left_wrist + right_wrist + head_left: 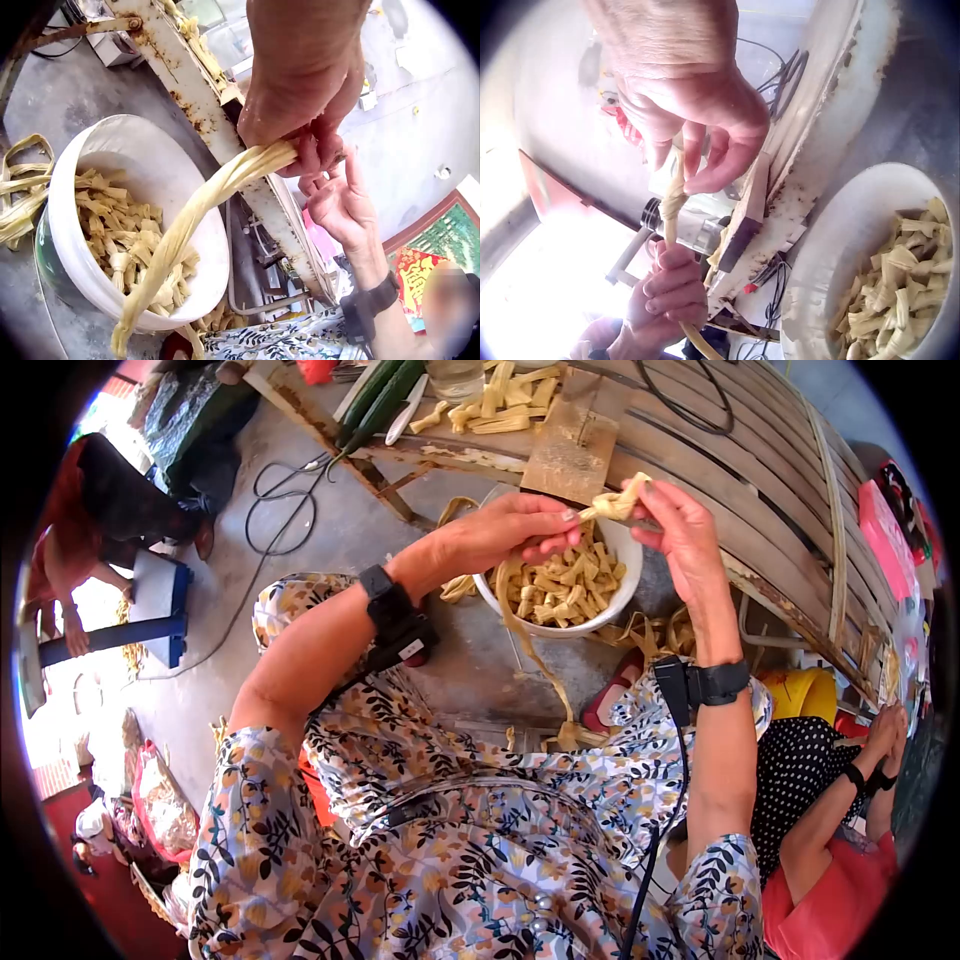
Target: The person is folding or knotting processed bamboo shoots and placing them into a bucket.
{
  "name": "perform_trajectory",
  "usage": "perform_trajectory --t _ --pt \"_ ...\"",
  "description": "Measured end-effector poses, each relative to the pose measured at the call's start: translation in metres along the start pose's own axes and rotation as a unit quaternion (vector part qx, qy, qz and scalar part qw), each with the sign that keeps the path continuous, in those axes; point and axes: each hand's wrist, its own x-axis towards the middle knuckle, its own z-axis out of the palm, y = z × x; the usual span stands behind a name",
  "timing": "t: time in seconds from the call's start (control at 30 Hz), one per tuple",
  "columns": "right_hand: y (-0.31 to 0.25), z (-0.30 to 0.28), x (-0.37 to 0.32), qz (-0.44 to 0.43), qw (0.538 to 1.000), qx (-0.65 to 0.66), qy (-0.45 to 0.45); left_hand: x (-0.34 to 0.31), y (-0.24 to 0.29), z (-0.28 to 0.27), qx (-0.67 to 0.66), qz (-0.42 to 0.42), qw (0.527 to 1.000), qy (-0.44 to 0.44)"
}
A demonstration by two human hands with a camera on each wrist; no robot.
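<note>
Between my two hands is a pale yellow strip [615, 507] with a knot in it. My left hand [505, 532] grips the strip on one side of the knot, and its long twisted tail [196, 214] hangs past the bucket. On the other side, the thumb and fingers of my right hand [688, 538] pinch the short end just above the knot [673, 204]. Below the hands stands a white bucket [630, 582], partly filled with small knotted pieces [565, 588] of the same yellow material.
A slatted bench [740, 490] borders the far side, bearing a wooden block [572, 452], more yellow knots [500, 422] and green cucumbers [385, 405]. Loose strips [665, 635] lie by the bucket. A cable [265, 550] runs over the floor. Other people sit at left and right.
</note>
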Motion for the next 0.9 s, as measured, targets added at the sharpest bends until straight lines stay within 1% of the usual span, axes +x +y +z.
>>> perform_trajectory --t 0.13,0.23,0.27,0.37,0.4,0.43,0.47,0.5,0.53,0.57,0.6,0.63,0.7,0.77,0.8,0.83,0.9 --pt "0.003 0.012 -0.004 0.021 0.995 -0.024 -0.099 0.0 0.0 0.0 0.04 0.005 0.999 -0.004" --pt "0.002 0.01 -0.002 0.001 0.996 0.042 -0.079 -0.002 0.005 0.001 0.035 0.001 0.999 0.005" --pt "-0.001 0.01 -0.001 -0.024 0.998 0.017 -0.057 -0.002 0.005 0.0 0.04 0.004 0.999 0.006" --pt "0.009 0.011 0.004 -0.064 0.997 -0.041 -0.019 -0.005 0.007 0.004 0.054 -0.035 0.997 0.051" --pt "0.005 0.011 0.002 -0.084 0.993 -0.085 0.02 -0.001 0.0 -0.004 0.032 -0.041 0.996 0.068" --pt "0.005 0.012 0.004 -0.069 0.994 -0.064 0.05 -0.001 0.003 -0.005 0.022 -0.018 0.999 0.037" --pt "0.007 0.012 0.009 -0.067 0.992 -0.055 0.087 0.002 0.002 -0.005 0.006 -0.016 0.999 0.04" --pt "0.003 0.013 0.008 -0.053 0.993 -0.039 0.098 0.008 -0.002 -0.008 0.007 -0.012 0.999 0.05" --pt "-0.005 0.02 0.005 -0.053 0.991 -0.02 0.117 0.009 -0.002 -0.009 -0.004 0.009 0.999 0.031" --pt "0.0 0.016 0.01 -0.058 0.993 -0.01 0.104 0.013 -0.006 -0.009 -0.028 0.031 0.998 0.055" --pt "-0.003 0.017 0.01 -0.047 0.994 -0.044 0.091 0.006 0.003 -0.004 -0.021 0.02 0.998 0.063" --pt "-0.008 0.017 0.008 -0.038 0.992 -0.082 0.083 0.004 0.004 -0.008 -0.023 0.039 0.999 0.024" --pt "-0.006 0.016 0.006 0.018 0.993 -0.112 0.012 0.004 -0.004 -0.005 -0.045 0.049 0.997 0.025" --pt "0.008 0.014 0.012 0.025 0.996 -0.058 -0.07 0.0 -0.003 -0.004 -0.07 0.042 0.997 0.01" --pt "0.011 0.015 0.014 0.018 0.995 -0.049 -0.085 0.0 -0.005 -0.005 -0.077 0.045 0.996 -0.001" --pt "0.01 0.018 0.015 0.032 0.994 -0.058 -0.087 0.001 -0.006 -0.007 -0.081 0.049 0.995 -0.014" --pt "0.012 0.023 0.015 0.015 0.994 -0.053 -0.093 0.0 -0.008 -0.008 -0.087 0.044 0.995 -0.023"
